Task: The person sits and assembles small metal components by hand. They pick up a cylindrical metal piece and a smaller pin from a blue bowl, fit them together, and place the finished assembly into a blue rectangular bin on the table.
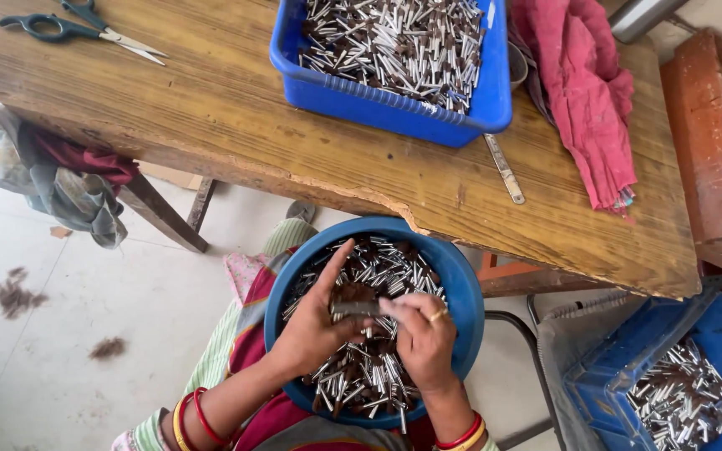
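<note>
small metal-ferruled brush piece [354, 308], horizontal, over blue bowl [461, 276]

Single view only, head-worn camera, so no second view shares any part of the scene. Looks steeply down from above the seated person, tilted slightly forward. Close range: both hands, left hand [315, 321] and right hand [421, 334], sit low-centre over the round blue bowl [461, 284] on the lap, forearms cut by the bottom edge. Wooden counter [236, 117] fills the upper half, running off the top. Blue tray [394, 108] clipped at top edge, scissors [85, 29] at top left corner. Floor [85, 292] visible at left, blue crate [670, 384] cropped at bottom right corner.
</note>
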